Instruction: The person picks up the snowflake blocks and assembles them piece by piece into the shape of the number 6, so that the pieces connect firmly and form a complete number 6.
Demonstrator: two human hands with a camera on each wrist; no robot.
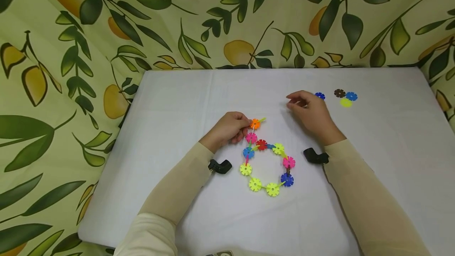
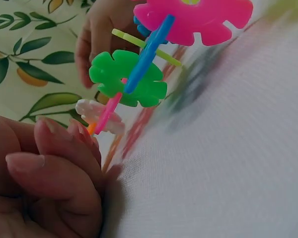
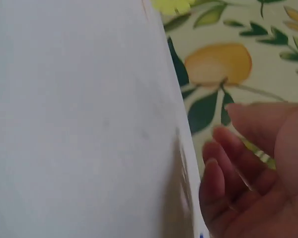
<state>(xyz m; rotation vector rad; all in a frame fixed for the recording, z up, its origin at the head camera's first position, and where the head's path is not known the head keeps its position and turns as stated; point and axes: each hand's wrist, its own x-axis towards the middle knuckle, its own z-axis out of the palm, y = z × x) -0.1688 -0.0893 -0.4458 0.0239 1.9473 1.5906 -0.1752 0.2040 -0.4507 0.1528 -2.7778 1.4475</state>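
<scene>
My left hand pinches the orange notched plastic disc at the upper end of a chain of interlocked discs. A small yellow disc stands edge-on from the orange one. Below, the chain closes into a ring of pink, red, blue and yellow discs on the white table. In the left wrist view a green disc and a white disc lead toward the fingers. My right hand hovers right of the chain, fingers loosely bent, holding nothing; the right wrist view shows it bare too.
At the back right lie loose discs: a dark blue one beside the right hand, a brown one, a lighter blue one and a yellow one. A leaf-patterned cloth hangs behind the white table.
</scene>
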